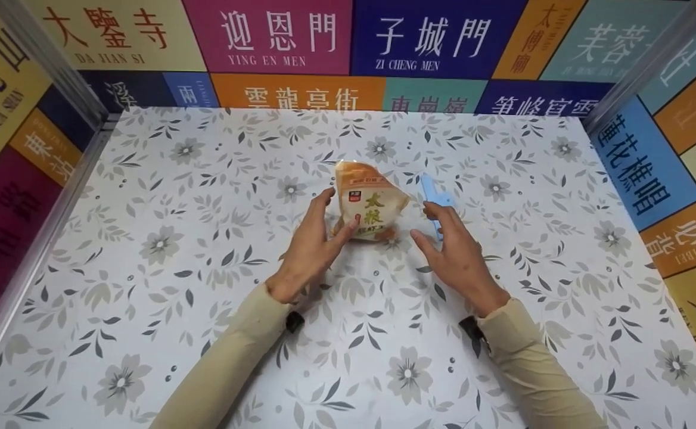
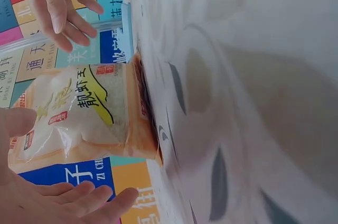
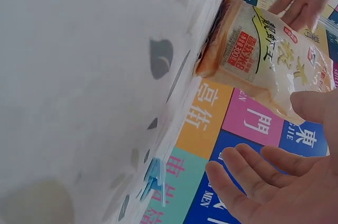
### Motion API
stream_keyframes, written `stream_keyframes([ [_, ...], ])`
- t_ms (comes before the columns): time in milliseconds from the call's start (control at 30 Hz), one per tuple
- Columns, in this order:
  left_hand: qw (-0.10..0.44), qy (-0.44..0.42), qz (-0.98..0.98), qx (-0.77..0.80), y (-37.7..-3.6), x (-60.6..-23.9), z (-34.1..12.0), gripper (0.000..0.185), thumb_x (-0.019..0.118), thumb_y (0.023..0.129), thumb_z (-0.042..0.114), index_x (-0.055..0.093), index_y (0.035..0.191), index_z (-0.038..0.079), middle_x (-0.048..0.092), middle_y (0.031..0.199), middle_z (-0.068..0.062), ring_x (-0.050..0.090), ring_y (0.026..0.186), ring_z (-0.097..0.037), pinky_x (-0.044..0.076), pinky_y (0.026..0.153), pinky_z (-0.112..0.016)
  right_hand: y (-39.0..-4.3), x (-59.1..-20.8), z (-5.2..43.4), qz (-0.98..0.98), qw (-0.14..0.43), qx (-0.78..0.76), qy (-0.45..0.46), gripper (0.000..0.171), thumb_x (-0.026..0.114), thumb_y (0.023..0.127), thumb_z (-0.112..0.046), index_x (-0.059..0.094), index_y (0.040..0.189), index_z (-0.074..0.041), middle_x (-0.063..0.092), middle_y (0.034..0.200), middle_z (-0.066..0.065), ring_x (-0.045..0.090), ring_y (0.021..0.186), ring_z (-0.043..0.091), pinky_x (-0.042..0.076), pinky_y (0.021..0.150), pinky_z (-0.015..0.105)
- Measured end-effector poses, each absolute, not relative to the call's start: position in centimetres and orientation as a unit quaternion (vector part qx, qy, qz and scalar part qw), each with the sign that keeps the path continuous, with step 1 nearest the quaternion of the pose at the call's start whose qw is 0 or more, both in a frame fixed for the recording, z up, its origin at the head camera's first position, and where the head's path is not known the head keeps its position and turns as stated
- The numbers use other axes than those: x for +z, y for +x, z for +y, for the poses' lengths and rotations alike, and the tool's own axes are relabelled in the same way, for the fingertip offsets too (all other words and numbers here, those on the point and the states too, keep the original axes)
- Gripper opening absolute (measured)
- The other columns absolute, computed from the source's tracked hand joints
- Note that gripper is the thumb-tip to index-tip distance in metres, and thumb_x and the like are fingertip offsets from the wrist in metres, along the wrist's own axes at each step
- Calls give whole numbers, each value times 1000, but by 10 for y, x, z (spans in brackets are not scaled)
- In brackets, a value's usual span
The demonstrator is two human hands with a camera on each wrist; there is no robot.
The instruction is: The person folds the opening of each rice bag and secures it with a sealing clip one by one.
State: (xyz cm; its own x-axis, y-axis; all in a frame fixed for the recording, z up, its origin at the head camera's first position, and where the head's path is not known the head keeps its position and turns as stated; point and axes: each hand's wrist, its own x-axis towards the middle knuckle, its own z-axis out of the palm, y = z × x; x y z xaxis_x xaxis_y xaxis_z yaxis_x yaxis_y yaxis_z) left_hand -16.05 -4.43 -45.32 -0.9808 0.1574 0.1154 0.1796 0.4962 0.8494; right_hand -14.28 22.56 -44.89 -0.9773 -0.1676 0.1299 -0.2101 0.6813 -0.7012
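A small clear-and-orange bag of rice (image 1: 373, 202) stands upright on the table, its top corner pointing up and to the left. My left hand (image 1: 309, 247) is at the bag's left side, thumb overlapping its front and fingers spread, as the left wrist view shows with the bag (image 2: 74, 121) beside the palm. To the right, apart from the bag, my right hand (image 1: 458, 253) is held with fingers loosely extended and nothing in its grasp. Beyond its fingertips lies a narrow light blue plastic piece (image 1: 442, 198), partly hidden by the hand; the right wrist view shows this blue piece (image 3: 153, 178) flat on the table.
A white cloth with grey flowers (image 1: 121, 381) covers the table. Colourful panels with Chinese lettering (image 1: 270, 36) stand along the back and both sides, with metal posts (image 1: 62, 65) at the corners. Dark straps (image 1: 472, 328) circle both wrists.
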Motion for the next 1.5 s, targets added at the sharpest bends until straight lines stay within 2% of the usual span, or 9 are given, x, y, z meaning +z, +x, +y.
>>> stream_keyframes([
  [133, 26, -109, -847, -520, -166, -452, -39, 73, 68, 102, 39, 35, 160, 11, 43, 163, -14, 39, 154, -28, 33, 127, -47, -148, -451, 221, -902, 23, 416, 109, 65, 61, 106, -36, 35, 160, -11, 51, 150, 16, 50, 139, 31, 45, 112, 52],
  [267, 35, -117, -830, -545, -169, -453, -36, 71, 70, 100, 35, 38, 158, 9, 48, 159, -13, 45, 149, -27, 41, 120, -50, -152, -454, 215, -895, 33, 429, 118, 65, 62, 106, -30, 34, 161, -10, 53, 147, 18, 51, 138, 30, 47, 110, 52],
  [367, 40, -119, -819, -560, -172, -452, -33, 68, 71, 100, 31, 41, 156, 8, 53, 155, -13, 51, 144, -26, 47, 114, -52, -154, -453, 210, -892, 46, 433, 120, 62, 63, 106, -27, 37, 160, -11, 56, 144, 18, 54, 135, 29, 49, 107, 52],
  [600, 61, -122, -796, -590, -179, -449, -28, 54, 72, 99, 23, 51, 147, 7, 63, 142, -12, 59, 133, -24, 53, 108, -42, -158, -448, 205, -886, 77, 441, 124, 52, 62, 106, -27, 48, 155, -16, 62, 136, 14, 60, 128, 27, 53, 102, 51],
  [900, 76, -109, -782, -609, -185, -449, -25, 40, 71, 101, 24, 59, 135, 6, 68, 126, -12, 66, 117, -22, 57, 99, -36, -161, -447, 200, -878, 124, 439, 144, 39, 63, 106, -23, 60, 143, -11, 67, 123, 11, 66, 115, 24, 58, 91, 47],
  [1167, 98, -123, -788, -594, -184, -452, -23, 35, 69, 102, 22, 62, 132, 4, 69, 124, -13, 68, 111, -24, 59, 93, -37, -164, -451, 196, -863, 157, 451, 162, 27, 62, 106, -20, 67, 130, -7, 69, 112, 10, 68, 105, 19, 58, 81, 40],
  [1500, 96, -107, -787, -599, -186, -449, -22, 36, 73, 99, 24, 64, 129, 7, 71, 121, -10, 68, 110, -23, 57, 98, -41, -174, -449, 191, -865, 190, 435, 162, 14, 65, 104, -17, 72, 108, -5, 70, 99, 6, 67, 86, 15, 55, 75, 26],
])
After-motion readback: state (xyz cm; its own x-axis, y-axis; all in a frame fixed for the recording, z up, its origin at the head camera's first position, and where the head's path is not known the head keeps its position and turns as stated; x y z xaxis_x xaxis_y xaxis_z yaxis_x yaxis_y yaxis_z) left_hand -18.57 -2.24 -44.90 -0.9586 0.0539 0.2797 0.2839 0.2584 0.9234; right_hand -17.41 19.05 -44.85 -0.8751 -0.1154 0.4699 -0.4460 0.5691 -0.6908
